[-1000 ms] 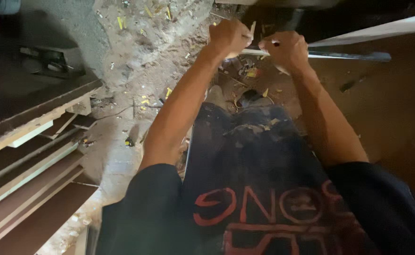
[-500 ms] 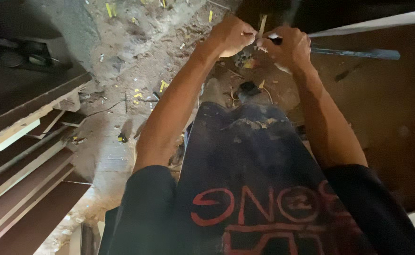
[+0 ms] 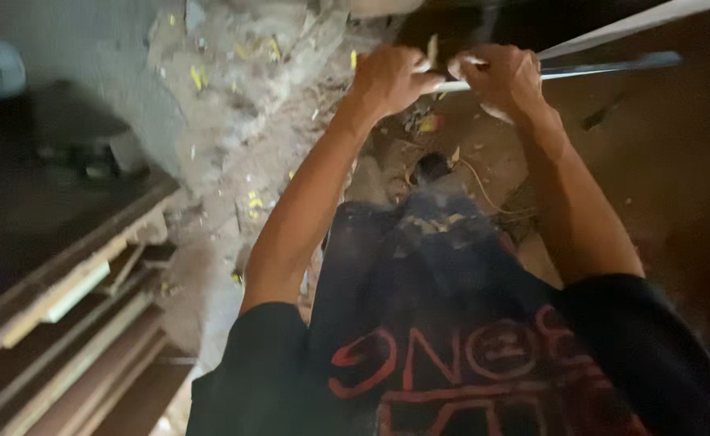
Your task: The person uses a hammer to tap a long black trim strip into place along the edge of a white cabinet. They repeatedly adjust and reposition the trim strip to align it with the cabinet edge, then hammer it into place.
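The dusty concrete floor [image 3: 234, 161] fills most of the head view, strewn with rubble and small yellow scraps [image 3: 197, 78]. It runs brown and barer on the right. Down the left side lies a stack of long wooden boards [image 3: 72, 323], one beside another and slanting up to the right. A pale plank [image 3: 638, 20] crosses the top right corner, and just below it, near but apart from it, a long thin metal rod [image 3: 613, 66] runs in from the right edge to the two hands. The person stands over all this with both arms stretched forward. The left hand [image 3: 391, 81] and the right hand [image 3: 504, 81] meet at the rod's near end, well above the floor. The right hand's fingers are curled tight around the rod. The left hand is closed into a fist against the rod's tip, thumb pressed to forefinger. A small pale sliver [image 3: 432, 48] sticks up between the hands; whether the left fingers pinch it I cannot tell, as the picture is blurred there. To judge by this, the step in hand is working on the rod's end while the right hand steadies its length. Any further move there calls for a firm right-hand hold, so the long free end does not swing, and for fine finger work from the left.
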